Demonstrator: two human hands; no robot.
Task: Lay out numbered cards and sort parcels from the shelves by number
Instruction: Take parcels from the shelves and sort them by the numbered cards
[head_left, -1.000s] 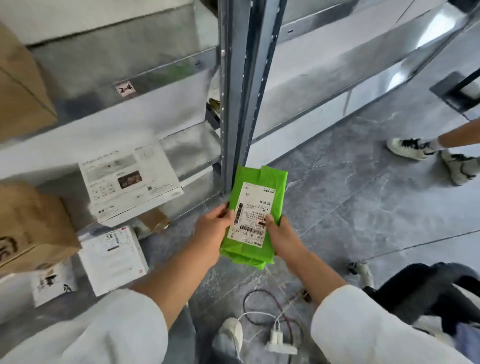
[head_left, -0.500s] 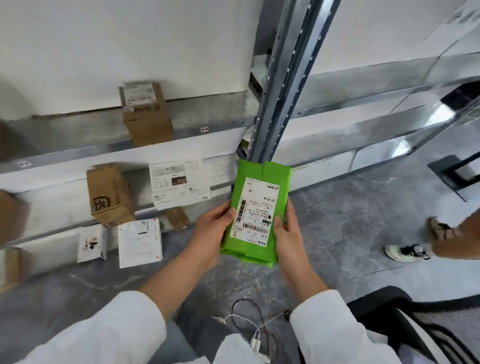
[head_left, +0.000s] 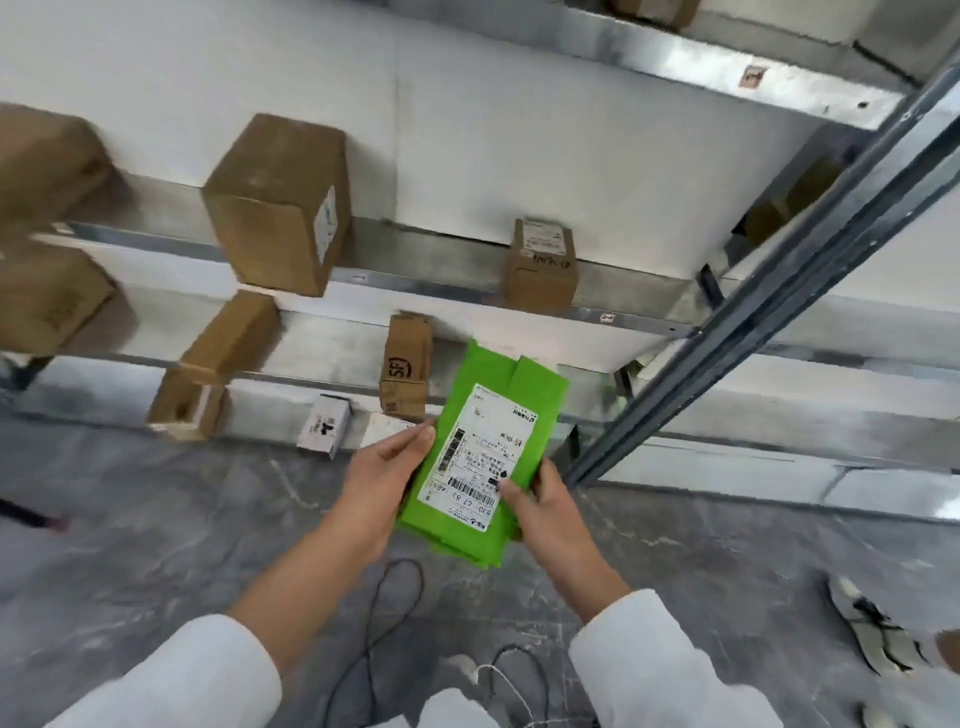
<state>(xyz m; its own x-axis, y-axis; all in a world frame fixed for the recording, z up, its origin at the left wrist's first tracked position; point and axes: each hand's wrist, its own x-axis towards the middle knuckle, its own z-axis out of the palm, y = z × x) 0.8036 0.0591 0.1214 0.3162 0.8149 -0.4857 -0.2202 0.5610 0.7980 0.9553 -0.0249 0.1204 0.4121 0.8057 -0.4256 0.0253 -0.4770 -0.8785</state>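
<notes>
- We see the parcel (head_left: 536, 415) wrapped in green plastic film, smooth with a faint sheen.
- Its label (head_left: 479, 452) is white printed paper, matt.
- The boxes (head_left: 280, 208) are brown cardboard, matt.
- The shelf (head_left: 441, 283) is bare grey metal, dully shiny.
- The floor (head_left: 156, 519) looks like polished veined stone, though blur leaves us unsure.
- Our sleeves (head_left: 192, 675) are white cloth.

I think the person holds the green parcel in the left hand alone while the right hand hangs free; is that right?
Not quite: the right hand is not free. The head view shows both hands on the green parcel: the left hand grips its left edge, and the right hand holds its lower right edge.
</notes>
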